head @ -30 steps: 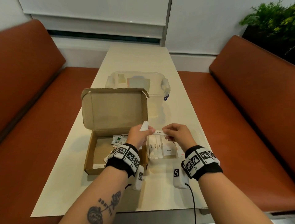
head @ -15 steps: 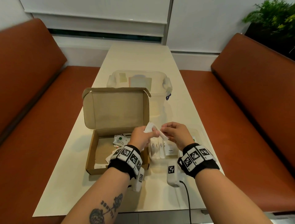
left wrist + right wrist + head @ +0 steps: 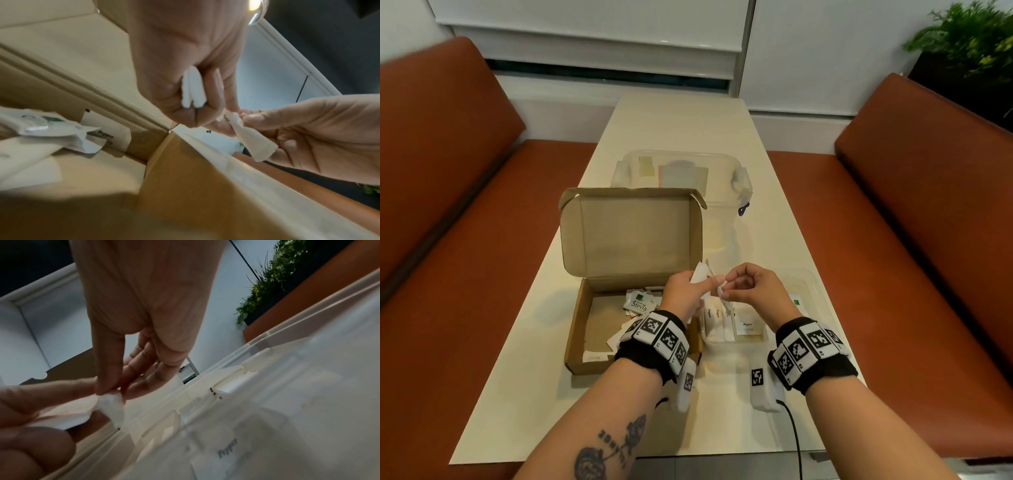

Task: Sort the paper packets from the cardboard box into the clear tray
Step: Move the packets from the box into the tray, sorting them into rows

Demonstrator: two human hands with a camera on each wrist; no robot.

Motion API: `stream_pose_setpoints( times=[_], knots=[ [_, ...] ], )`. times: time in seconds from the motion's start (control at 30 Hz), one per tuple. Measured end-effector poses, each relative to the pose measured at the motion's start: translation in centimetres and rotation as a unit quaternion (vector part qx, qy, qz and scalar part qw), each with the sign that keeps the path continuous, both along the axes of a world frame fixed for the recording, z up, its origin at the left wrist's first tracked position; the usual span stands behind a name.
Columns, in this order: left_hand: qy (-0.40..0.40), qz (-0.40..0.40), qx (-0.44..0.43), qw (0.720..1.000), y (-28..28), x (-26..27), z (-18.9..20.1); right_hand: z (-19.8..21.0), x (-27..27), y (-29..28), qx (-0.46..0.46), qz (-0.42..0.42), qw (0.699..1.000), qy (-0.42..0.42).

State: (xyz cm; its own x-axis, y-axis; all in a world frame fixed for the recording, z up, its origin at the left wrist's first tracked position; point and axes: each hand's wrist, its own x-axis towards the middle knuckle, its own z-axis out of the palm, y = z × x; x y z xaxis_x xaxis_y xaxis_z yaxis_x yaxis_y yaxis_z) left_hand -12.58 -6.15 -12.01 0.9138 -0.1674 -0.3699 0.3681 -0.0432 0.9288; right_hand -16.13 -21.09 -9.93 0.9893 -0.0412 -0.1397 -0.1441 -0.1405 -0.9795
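One slim white packet (image 3: 254,138) hangs pinched by its top end between the right hand's (image 3: 753,289) thumb and forefinger, above the near left part of the clear tray (image 3: 813,291). The left hand (image 3: 686,291) touches that same end with a fingertip and grips two more white packets (image 3: 193,88) in its curled fingers. The tray holds at least three sticks and one square Pepper packet (image 3: 748,323). The open box (image 3: 599,315), just left of the tray, holds one Stevia packet (image 3: 638,303) among others too jumbled to count. Both sit on the table (image 3: 537,404).
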Motion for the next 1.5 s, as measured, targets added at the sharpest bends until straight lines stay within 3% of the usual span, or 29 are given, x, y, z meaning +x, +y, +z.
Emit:
stream_pose_setpoints(
  times=[0.17, 0.4, 0.57, 0.7, 0.83, 0.97, 1.13, 1.27, 1.5],
  knots=[
    [0.027, -0.004, -0.03, 0.999, 0.2, -0.2, 0.1, -0.1, -0.2, -0.1, 0.076, -0.042, 0.995, 0.039],
    [0.027, 0.002, -0.047, 0.999, 0.0, -0.5, 0.2, -0.4, -0.6, 0.1, 0.072, -0.023, 0.993, 0.091],
    [-0.005, 0.035, -0.006, 0.999, 0.1, -0.4, 0.0, -0.8, -0.7, 0.0, -0.109, -0.025, 0.993, 0.029],
    [-0.016, 0.044, 0.006, 0.999, -0.2, -0.4, -0.2, -1.1, -1.1, 0.5, -0.159, -0.012, 0.987, -0.017],
    [0.036, 0.051, -0.062, 0.996, 0.0, -0.3, 0.0, -0.9, -1.1, 0.2, -0.145, -0.025, 0.989, -0.01],
    [0.06, 0.045, -0.138, 0.988, 0.4, -0.7, 0.3, -0.2, -0.9, -0.1, -0.009, -0.038, 0.998, 0.04],
    [0.067, 0.055, -0.173, 0.981, 0.5, -0.9, 0.3, 0.1, -0.7, -0.9, -0.047, -0.093, 0.994, -0.023],
    [0.06, 0.075, -0.138, 0.986, 0.7, -0.9, 0.1, 1.1, -0.4, -1.3, -0.132, -0.141, 0.977, -0.096],
    [0.057, 0.056, -0.085, 0.993, 0.9, -1.2, 0.0, 2.7, 0.0, -0.6, -0.081, -0.102, 0.986, -0.102]
  ],
)
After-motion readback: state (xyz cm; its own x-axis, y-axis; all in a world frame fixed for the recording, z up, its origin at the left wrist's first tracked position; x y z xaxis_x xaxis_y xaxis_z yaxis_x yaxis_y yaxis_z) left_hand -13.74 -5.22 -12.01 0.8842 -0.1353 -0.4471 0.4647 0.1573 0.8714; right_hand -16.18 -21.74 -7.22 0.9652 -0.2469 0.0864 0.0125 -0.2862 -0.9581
